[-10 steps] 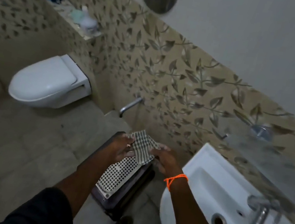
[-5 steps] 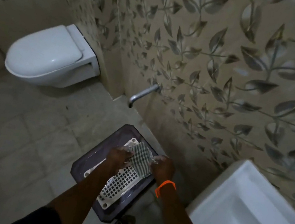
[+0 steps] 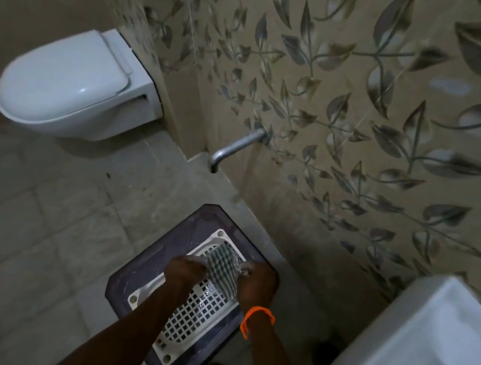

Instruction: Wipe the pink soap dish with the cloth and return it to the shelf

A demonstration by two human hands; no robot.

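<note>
Your open room is the bare floor (image 3: 29, 241) leftward; the washbasin (image 3: 426, 360) blocks the right, the wall spout (image 3: 232, 148) juts ahead, the stool (image 3: 191, 238) stands below.

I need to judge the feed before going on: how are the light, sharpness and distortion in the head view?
Head view: dim, flat light, no hard shadows or glare; wide-angle bending stretches the wall leaves and sink at the right; left hand, right hand and checked cloth slightly soft; toilet reasonably sharp.

Dim, flat light; soft blur, wide-angle stretching toward the edges.
</note>
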